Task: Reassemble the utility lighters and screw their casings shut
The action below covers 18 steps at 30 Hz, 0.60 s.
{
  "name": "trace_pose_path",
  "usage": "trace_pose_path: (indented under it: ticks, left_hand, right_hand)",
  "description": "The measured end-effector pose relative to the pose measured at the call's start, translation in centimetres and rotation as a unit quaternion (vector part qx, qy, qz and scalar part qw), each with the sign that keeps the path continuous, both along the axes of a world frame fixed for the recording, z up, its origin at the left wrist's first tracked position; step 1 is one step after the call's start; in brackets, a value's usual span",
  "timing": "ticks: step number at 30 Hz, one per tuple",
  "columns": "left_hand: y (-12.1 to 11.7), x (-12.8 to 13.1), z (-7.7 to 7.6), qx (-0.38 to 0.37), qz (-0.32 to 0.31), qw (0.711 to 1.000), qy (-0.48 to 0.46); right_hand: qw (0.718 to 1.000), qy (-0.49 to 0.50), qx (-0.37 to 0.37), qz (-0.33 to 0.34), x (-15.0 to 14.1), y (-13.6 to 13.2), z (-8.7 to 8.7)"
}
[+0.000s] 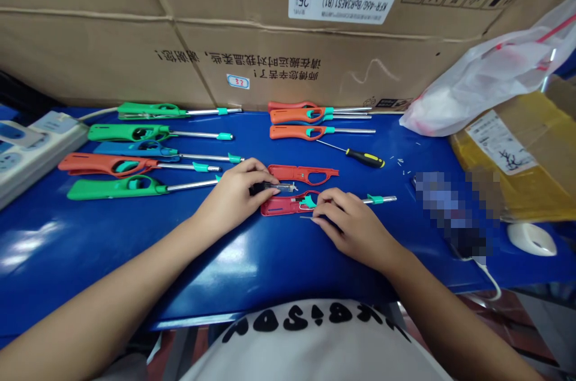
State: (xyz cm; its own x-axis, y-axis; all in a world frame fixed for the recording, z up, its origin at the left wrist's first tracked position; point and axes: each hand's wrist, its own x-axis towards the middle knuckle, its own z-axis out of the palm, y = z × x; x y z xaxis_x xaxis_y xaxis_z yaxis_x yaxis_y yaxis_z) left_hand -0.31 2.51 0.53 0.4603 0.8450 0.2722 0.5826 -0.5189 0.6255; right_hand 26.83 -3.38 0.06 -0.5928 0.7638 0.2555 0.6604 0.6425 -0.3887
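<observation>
My left hand [238,192] pinches a small clear lighter fuel tank [284,187] with a pale fitting at its right end. Just below it lies an opened red gas lighter half [276,207], with a teal trigger and a white wire showing inside. Its metal barrel [382,200] with a teal tip runs out to the right, partly behind my right hand [353,225]. That hand is closed at the fingertips on a thin grey sliver-like piece [306,217] whose kind I cannot make out. The matching red shell half [303,174] rests behind the tank.
Several green, blue and orange lighters [117,188] lie left; orange ones [297,131] sit behind. A screwdriver [365,157], white bits [399,161], a pixelated phone-like object [450,207] and a mouse [531,239] are right. A power strip [40,147] and cardboard box [216,51] border the table.
</observation>
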Motion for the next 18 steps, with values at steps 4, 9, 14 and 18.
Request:
trace_pose_path:
  ticks: [4,9,14,18]
  left_hand:
    - [-0.1,0.2,0.4,-0.007,-0.003,1.000,0.025]
    - [-0.4,0.3,1.4,-0.015,-0.008,1.000,0.005]
    - [-1.2,0.4,2.5,-0.268,0.019,0.955,-0.126]
    - [-1.6,0.8,2.6,-0.449,-0.009,0.862,-0.235]
  right_hand:
    - [1.000,0.004,0.000,-0.002,0.0,0.0,0.0]
    - [1.000,0.017,-0.004,-0.010,-0.1,0.0,0.3]
    - [0.999,0.029,-0.028,-0.005,0.0,0.1,0.4]
    - [0.998,0.042,-0.045,0.000,0.0,0.3,0.4]
